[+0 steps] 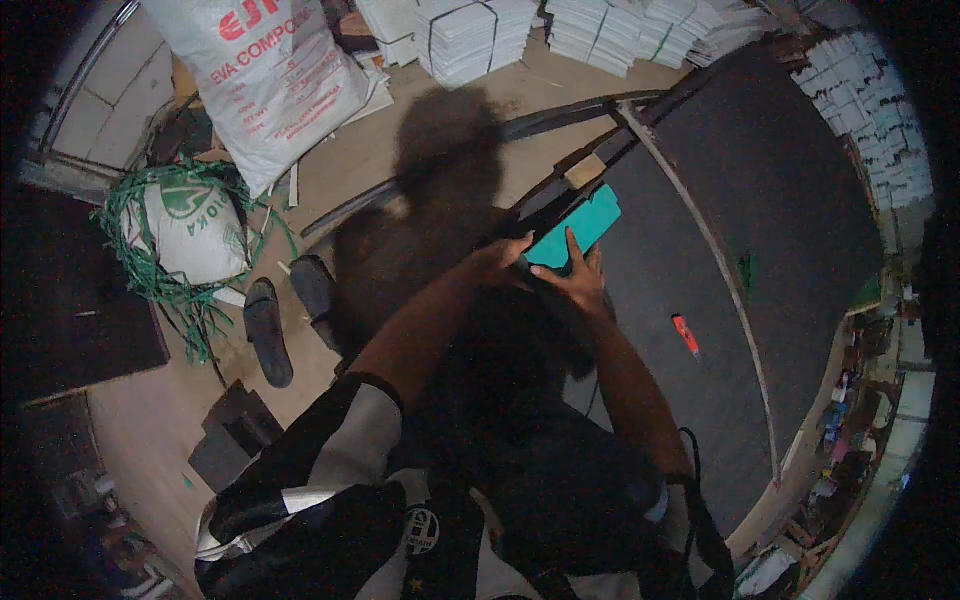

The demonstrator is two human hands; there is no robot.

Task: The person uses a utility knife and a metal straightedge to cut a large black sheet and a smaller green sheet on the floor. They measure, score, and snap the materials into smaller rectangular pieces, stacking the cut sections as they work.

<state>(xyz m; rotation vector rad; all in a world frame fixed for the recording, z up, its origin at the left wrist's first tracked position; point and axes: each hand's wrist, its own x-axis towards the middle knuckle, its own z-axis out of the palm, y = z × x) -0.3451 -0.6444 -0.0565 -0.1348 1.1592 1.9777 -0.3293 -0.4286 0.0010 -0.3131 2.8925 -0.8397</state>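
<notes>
Both hands are clamped on the turquoise piece [583, 229] at the dark surface's [815, 190] upper-left edge: the left hand [503, 260] at the piece's lower-left end, the right hand [580, 286] with fingers spread over its face and lower edge. A tan block [584, 171] sits just beyond its upper end. A wide stretch of surface opens rightward to a pale strip [705, 223], which curves from the upper edge toward the lower-right corner. A red-orange tool [686, 335] lies left of that strip, well inside the edges.
</notes>
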